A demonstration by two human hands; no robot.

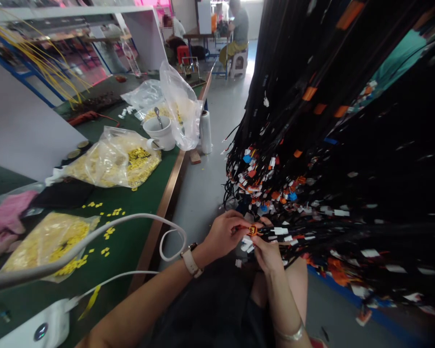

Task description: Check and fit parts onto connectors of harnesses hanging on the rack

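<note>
In front of my lap, my left hand (226,233) pinches a small orange-and-yellow wire connector (253,230) between thumb and fingertips. From the other side my right hand (268,252) is closed on the same connector and the wire end behind it; its fingers are partly hidden. White connectors (247,244) hang just below the fingertips. To the right spreads a thick hanging bundle of black cables (333,169), its ends tipped with white, orange and blue plugs.
A green worktable (130,241) on the left carries bags of small yellow pieces (112,162), a white mug (159,133), pink gloves (7,220) and a white device (36,326). A white cable (123,222) loops past its edge. People sit in the background.
</note>
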